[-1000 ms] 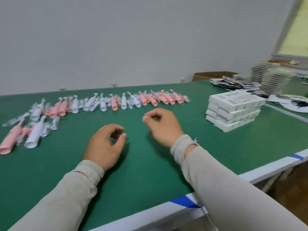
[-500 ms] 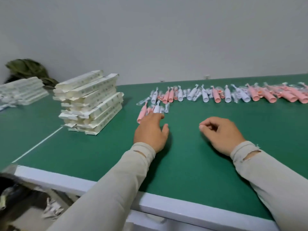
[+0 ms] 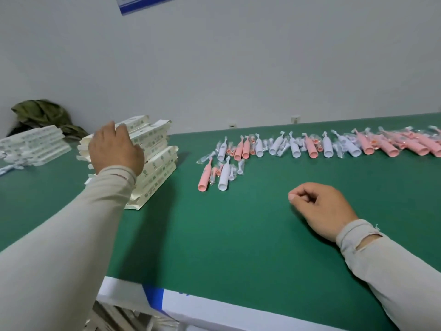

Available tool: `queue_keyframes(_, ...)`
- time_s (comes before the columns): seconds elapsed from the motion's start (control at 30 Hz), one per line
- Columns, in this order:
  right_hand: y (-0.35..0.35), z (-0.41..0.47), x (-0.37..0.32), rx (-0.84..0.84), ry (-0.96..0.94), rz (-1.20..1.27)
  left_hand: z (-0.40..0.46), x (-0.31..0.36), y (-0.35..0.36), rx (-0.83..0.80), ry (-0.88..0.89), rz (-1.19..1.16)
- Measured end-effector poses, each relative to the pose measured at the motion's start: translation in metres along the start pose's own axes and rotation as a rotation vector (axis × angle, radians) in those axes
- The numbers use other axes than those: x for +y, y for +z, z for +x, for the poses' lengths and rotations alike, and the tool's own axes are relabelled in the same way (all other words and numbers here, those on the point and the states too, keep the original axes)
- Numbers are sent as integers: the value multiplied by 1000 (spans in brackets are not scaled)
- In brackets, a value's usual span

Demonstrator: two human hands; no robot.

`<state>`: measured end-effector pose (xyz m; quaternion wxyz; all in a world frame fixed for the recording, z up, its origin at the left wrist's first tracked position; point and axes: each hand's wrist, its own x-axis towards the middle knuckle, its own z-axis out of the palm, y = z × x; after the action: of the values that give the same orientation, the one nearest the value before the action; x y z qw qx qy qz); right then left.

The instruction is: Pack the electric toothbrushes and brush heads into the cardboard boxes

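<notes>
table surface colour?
Green, on the table top, with a white front edge carrying a blue tape patch. Head view shows it best.

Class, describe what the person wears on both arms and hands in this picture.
Both arms wear long, close-fitting pale beige sleeves reaching the wrists. The right sleeve has a torn slit near its cuff and a loose thread. The left hand and right hand are bare: no gloves.

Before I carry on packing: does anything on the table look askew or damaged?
The stack of flat boxes under the left hand sits uneven, layers fanned and offset. The right sleeve has a tear at the cuff.
</notes>
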<state>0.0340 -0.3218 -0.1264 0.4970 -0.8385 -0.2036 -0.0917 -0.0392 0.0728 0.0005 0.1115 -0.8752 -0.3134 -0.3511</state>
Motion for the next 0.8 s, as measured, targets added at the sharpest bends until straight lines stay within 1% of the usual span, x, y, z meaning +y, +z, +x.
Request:
queue_keyframes(0.1, 1, 0, -1, 2, 1, -7, 17, -8, -2, -130, -1, 225)
queue_keyframes(0.17, 2, 1, 0, 1, 4, -13, 17, -9, -1, -183, 14, 301)
queue_keyframes(0.27, 3, 2, 2, 1, 10, -10, 16, -10, 5, -178, 21, 244)
queue_keyframes(0.33, 3, 2, 2, 2, 8, -15, 16, -11, 10, -130, 41, 152)
queue_keyframes(0.4, 3, 2, 3, 1, 10, -16, 18, -12, 14, -97, 47, 110)
queue_keyframes(0.53, 3, 2, 1, 5, 15, -11, 22, -13, 18, -141, 20, 193)
queue_keyframes(0.8, 3, 0, -1, 9, 13, -14, 26, -11, 26, -169, -14, 170)
